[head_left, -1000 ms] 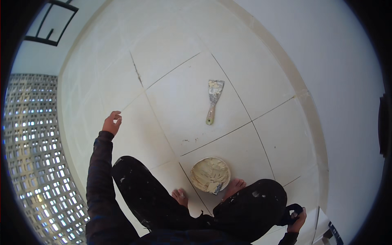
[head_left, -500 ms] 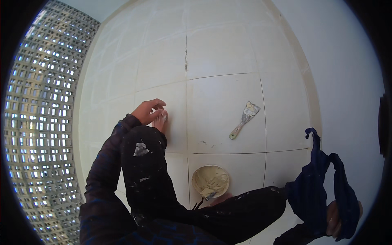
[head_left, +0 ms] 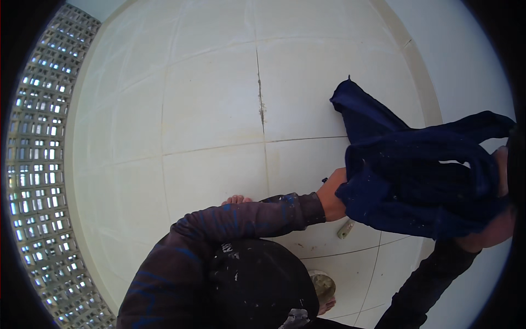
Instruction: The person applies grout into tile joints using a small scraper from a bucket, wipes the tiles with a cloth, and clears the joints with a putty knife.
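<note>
A dark blue cloth (head_left: 416,186), loose and folded like a garment, is stretched between my two hands at the right, above the floor. My left hand (head_left: 332,196) grips its near left edge, the fingers mostly hidden under the fabric. At the far right my right hand (head_left: 496,227) holds the other end, partly lost in the dark rim of the picture. Below the cloth the handle of a putty knife (head_left: 345,229) shows on the tiles; its blade is covered.
A bowl of beige paste (head_left: 324,286) stands by my knee, partly hidden behind it. Large cream floor tiles (head_left: 213,109) with a dark, rough joint stretch ahead. A pierced block wall (head_left: 38,142) runs along the left and a plain white wall (head_left: 449,60) along the right.
My left hand has swung from beside my foot over to the right and taken hold of the cloth. The cloth is raised and spread, now covering the putty knife's blade. The view has shifted.
</note>
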`<move>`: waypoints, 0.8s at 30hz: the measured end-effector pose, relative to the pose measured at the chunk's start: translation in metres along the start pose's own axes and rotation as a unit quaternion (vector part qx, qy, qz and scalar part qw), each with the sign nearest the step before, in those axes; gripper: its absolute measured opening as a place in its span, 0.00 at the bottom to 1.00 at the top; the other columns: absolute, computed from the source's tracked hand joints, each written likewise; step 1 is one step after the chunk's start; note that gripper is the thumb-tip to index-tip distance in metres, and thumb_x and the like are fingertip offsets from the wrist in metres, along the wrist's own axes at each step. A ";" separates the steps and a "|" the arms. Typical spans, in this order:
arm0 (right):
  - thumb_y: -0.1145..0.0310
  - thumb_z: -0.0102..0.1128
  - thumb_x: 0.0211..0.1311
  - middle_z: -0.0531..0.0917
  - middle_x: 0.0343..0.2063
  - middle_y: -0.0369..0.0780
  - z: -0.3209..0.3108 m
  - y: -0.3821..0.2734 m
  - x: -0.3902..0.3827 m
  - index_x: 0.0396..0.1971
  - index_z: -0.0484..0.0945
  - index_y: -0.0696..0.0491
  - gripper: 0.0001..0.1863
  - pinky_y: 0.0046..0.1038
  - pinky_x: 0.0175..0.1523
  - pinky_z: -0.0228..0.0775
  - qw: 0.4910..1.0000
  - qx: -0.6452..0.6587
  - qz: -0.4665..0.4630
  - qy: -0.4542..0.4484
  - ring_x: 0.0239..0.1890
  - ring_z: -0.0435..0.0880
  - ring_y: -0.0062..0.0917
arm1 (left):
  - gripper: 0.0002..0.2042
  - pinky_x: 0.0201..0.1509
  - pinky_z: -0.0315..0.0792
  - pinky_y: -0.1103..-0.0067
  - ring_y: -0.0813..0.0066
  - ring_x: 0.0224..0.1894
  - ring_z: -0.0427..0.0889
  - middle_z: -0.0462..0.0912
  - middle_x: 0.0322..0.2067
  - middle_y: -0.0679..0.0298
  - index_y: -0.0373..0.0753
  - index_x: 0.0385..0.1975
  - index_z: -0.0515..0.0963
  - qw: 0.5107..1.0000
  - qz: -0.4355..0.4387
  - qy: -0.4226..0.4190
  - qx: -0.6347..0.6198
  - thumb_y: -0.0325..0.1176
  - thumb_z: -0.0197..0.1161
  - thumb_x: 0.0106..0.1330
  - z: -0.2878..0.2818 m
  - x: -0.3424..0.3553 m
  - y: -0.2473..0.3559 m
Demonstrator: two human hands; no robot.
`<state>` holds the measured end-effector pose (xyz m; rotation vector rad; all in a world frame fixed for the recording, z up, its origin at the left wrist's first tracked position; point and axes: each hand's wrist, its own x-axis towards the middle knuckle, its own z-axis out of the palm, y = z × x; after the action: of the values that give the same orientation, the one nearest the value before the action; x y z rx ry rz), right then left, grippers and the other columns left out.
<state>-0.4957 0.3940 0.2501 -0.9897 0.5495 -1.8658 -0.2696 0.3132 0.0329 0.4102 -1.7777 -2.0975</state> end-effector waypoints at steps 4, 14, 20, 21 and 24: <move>0.73 0.43 0.60 0.68 0.32 0.34 -0.023 0.153 -0.015 0.43 0.70 0.57 0.12 0.26 0.38 0.61 0.961 -0.040 0.063 0.266 0.31 0.62 0.20 | 0.16 0.46 0.77 0.61 0.45 0.43 0.82 0.83 0.40 0.48 0.34 0.47 0.76 0.976 -0.035 0.081 0.200 0.32 0.69 0.63 -0.088 -0.052 -0.031; 0.41 0.79 0.49 0.58 0.77 0.49 -0.046 0.329 -0.056 0.69 0.72 0.39 0.47 0.60 0.76 0.48 0.585 -0.754 0.210 -0.212 0.80 0.53 0.49 | 0.21 0.55 0.69 0.56 0.45 0.48 0.76 0.77 0.45 0.44 0.32 0.54 0.72 0.897 -0.120 0.169 0.390 0.33 0.67 0.64 -0.151 -0.083 -0.051; 0.38 0.72 0.54 0.64 0.75 0.41 -0.054 0.383 -0.075 0.72 0.69 0.31 0.44 0.53 0.74 0.57 0.604 -0.711 0.140 -0.332 0.76 0.62 0.40 | 0.20 0.58 0.75 0.60 0.47 0.52 0.77 0.73 0.50 0.45 0.32 0.57 0.71 0.913 -0.151 0.270 0.267 0.21 0.62 0.65 -0.190 -0.110 -0.056; 0.39 0.71 0.56 0.65 0.75 0.40 -0.056 0.388 -0.075 0.72 0.69 0.31 0.42 0.50 0.74 0.59 0.588 -0.715 0.141 -0.352 0.75 0.65 0.39 | 0.20 0.57 0.78 0.63 0.50 0.53 0.77 0.72 0.51 0.46 0.33 0.57 0.72 0.916 -0.149 0.284 0.241 0.20 0.62 0.65 -0.195 -0.115 -0.056; 0.54 0.65 0.66 0.76 0.63 0.37 -0.053 0.400 -0.071 0.71 0.71 0.31 0.32 0.42 0.66 0.68 0.610 -0.707 0.078 -0.349 0.65 0.75 0.33 | 0.17 0.56 0.85 0.73 0.61 0.58 0.78 0.71 0.54 0.52 0.34 0.54 0.75 0.922 -0.149 0.315 0.171 0.16 0.64 0.65 -0.206 -0.124 -0.057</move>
<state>-0.3128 0.2656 -0.0929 -2.3725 1.5740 -0.3725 -0.0732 0.1956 -0.0585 1.3550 -1.7294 -1.5352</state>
